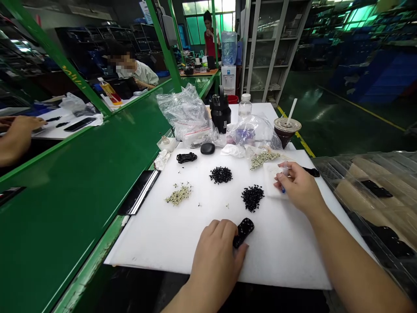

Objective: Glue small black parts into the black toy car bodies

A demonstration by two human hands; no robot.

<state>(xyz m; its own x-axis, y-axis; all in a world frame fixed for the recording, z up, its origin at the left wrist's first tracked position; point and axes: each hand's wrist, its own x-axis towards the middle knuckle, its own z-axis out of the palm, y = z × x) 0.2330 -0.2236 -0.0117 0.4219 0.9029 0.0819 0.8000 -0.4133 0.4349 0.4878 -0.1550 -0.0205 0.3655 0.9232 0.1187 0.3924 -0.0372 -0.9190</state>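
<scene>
My left hand (pixel 216 250) rests on the white board with its fingers closed around a black plastic part (pixel 246 228), whose far end sticks out. On the right, my right hand (pixel 299 187) pinches a small translucent tube (pixel 285 170) with a blue end, over a white square pad (pixel 271 178). Between the hands lies a pile of small black pieces (pixel 253 198). Farther back is a second pile of finer black pieces (pixel 221 174). Pale small pieces form one heap (pixel 180 194) at the left and another (pixel 264 158) near the pad.
A black part (pixel 186 157) and a dark rounded case (pixel 207 148) lie toward the back. Behind them stand plastic bags (pixel 189 117), a black bottle (pixel 220 114) and a drink cup (pixel 286 129). Clear trays (pixel 374 174) flank the right side. Two other people are beyond the green partition (pixel 130 148).
</scene>
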